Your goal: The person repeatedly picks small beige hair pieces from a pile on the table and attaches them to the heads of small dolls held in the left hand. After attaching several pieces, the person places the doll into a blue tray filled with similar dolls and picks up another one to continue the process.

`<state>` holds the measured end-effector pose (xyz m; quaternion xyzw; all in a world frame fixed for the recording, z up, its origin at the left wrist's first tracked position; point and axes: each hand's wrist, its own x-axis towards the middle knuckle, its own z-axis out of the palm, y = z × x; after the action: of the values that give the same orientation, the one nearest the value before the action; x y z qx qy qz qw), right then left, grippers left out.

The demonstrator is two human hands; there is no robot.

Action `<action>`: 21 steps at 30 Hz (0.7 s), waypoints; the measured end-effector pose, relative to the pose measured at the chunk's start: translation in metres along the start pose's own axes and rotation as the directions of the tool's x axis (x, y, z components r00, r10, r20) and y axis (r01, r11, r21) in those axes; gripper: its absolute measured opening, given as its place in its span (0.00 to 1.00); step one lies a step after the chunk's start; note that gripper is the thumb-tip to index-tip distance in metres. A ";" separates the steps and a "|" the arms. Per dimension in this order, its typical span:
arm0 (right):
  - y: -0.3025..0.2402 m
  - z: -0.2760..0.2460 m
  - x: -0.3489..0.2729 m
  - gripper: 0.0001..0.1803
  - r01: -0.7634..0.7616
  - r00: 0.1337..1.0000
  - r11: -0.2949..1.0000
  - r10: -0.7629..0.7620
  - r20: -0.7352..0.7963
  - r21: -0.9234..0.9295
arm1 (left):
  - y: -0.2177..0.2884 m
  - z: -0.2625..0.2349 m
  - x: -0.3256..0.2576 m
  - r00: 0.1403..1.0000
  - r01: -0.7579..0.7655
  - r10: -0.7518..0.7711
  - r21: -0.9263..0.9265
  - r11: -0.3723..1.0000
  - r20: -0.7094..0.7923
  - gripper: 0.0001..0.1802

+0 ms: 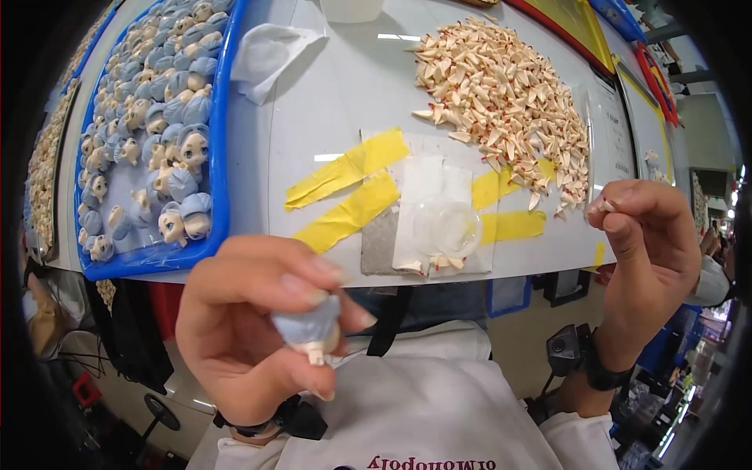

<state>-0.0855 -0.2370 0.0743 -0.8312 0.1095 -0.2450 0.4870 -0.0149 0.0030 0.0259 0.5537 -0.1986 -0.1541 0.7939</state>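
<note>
In front of my body, my left hand (235, 313) is closed around a small doll head (309, 327) with light blue hair. A pale neck stub on it points down, and its face is not visible. Over the table's right side, my right hand (654, 243) pinches a tiny cream piece (607, 207) between thumb and fingertips. That piece resembles those in the nearby pile of pointed cream pieces (501, 94), many with red tips. Between my hands, at the table's near edge, a round clear dish (456, 231) rests on white paper (419, 184), with several cream pieces beside it.
A blue tray (223, 149) full of blue-haired doll heads stands at left. Yellow tape strips (348, 168) lie across the table middle. A crumpled white tissue (270, 59) and a white container (351, 8) are farther back. A printed sheet (613, 129) lies right of the pile.
</note>
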 end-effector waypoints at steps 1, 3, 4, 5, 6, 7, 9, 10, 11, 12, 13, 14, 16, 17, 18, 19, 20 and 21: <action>0.000 0.003 0.002 0.07 0.019 1.000 0.999 -0.019 0.006 0.029 | -0.004 0.002 0.000 1.000 -0.013 0.013 0.001 1.000 0.008 0.23; -0.001 0.009 0.003 0.07 0.068 0.996 0.997 -0.069 0.052 0.023 | -0.010 0.005 0.002 0.999 -0.028 0.029 -0.027 0.999 0.036 0.22; -0.002 0.012 0.004 0.07 0.095 0.991 0.995 -0.094 0.095 -0.009 | -0.012 0.007 0.001 0.999 -0.017 0.019 -0.048 0.999 0.032 0.22; -0.002 0.015 0.006 0.07 0.119 0.985 0.993 -0.114 0.133 -0.026 | -0.012 0.009 0.001 1.000 -0.006 0.008 -0.066 0.998 0.028 0.22; -0.003 0.017 0.007 0.08 0.143 0.976 0.989 -0.134 0.170 -0.041 | -0.012 0.013 0.001 1.000 0.015 -0.015 -0.081 0.997 0.003 0.23; -0.003 0.019 0.007 0.08 0.160 0.969 0.986 -0.148 0.200 -0.045 | -0.013 0.016 0.000 0.999 0.037 -0.039 -0.095 0.995 -0.022 0.24; -0.002 0.022 0.007 0.08 0.158 0.964 0.987 -0.147 0.220 -0.033 | -0.013 0.017 -0.001 0.995 0.071 -0.078 -0.116 0.991 -0.061 0.25; -0.002 0.023 0.007 0.08 0.157 0.962 0.987 -0.147 0.230 -0.028 | -0.012 0.017 -0.002 0.993 0.086 -0.095 -0.121 0.989 -0.075 0.26; -0.002 0.024 0.006 0.08 0.148 0.966 0.989 -0.139 0.217 -0.025 | -0.013 0.016 -0.003 0.993 0.078 -0.089 -0.128 0.989 -0.079 0.26; -0.002 0.026 0.005 0.08 0.159 0.966 0.987 -0.151 0.211 -0.023 | -0.014 0.015 -0.003 0.993 0.070 -0.082 -0.135 0.988 -0.084 0.26; -0.001 0.027 0.005 0.08 0.171 0.965 0.985 -0.163 0.206 -0.020 | -0.016 0.012 -0.003 0.995 0.040 -0.052 -0.142 0.989 -0.082 0.26; 0.000 0.029 0.006 0.09 0.203 0.958 0.979 -0.196 0.209 -0.015 | -0.017 0.010 -0.002 0.997 0.007 -0.017 -0.146 0.989 -0.069 0.26; 0.002 0.032 0.008 0.09 0.272 0.937 0.962 -0.259 0.235 -0.023 | -0.018 0.006 0.001 0.998 -0.057 0.053 -0.153 0.987 -0.030 0.27; 0.003 0.035 0.009 0.09 0.307 0.921 0.951 -0.289 0.260 -0.032 | -0.017 0.006 0.000 0.998 -0.068 0.067 -0.149 0.986 -0.012 0.27; 0.002 0.038 0.008 0.09 0.330 0.915 0.942 -0.303 0.267 -0.066 | -0.016 0.005 0.000 0.997 -0.080 0.082 -0.145 0.986 0.005 0.27; 0.002 0.041 0.008 0.09 0.354 0.908 0.930 -0.317 0.273 -0.099 | -0.015 0.005 0.000 0.997 -0.073 0.076 -0.135 0.988 0.016 0.26; 0.002 0.043 0.007 0.09 0.376 0.902 0.917 -0.328 0.279 -0.135 | -0.015 0.005 -0.001 0.997 -0.070 0.073 -0.120 0.990 0.021 0.25; -0.002 0.044 0.006 0.09 0.389 0.902 0.896 -0.323 0.285 -0.215 | -0.014 0.005 -0.001 0.997 -0.067 0.071 -0.105 0.992 0.027 0.25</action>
<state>-0.0575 -0.2047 0.0602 -0.9185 -0.0738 -0.2105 0.3266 -0.0184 -0.0060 0.0138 0.5020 -0.2215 -0.1451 0.8233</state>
